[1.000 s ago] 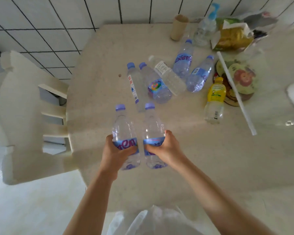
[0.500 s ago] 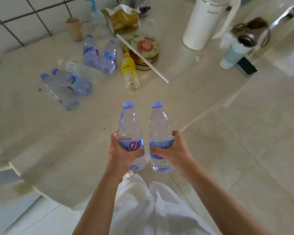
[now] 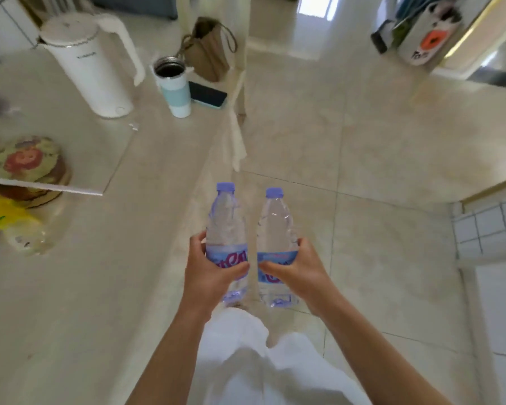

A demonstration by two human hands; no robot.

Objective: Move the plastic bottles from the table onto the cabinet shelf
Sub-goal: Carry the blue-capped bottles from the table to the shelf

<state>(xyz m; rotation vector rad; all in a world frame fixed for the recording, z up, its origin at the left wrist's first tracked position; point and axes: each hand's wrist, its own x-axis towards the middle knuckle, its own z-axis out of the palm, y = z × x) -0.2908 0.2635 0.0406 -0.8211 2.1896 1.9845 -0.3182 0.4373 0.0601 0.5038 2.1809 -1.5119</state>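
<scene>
Left hand [image 3: 209, 273] and right hand [image 3: 300, 271] fingers each grip one upright bottle [image 3: 227, 226] past the table [image 3: 100, 287] edge

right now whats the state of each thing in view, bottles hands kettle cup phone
left hand: closed around the left bottle's label
right hand: closed around the right bottle's label
left bottle: upright, capped, held off the table
right bottle: upright, capped, held off the table
kettle: upright on the table, lid shut
tumbler: upright, no lid on it
phone: flat on the table, screen dark
yellow bottle: lying on its side, blurred
</scene>
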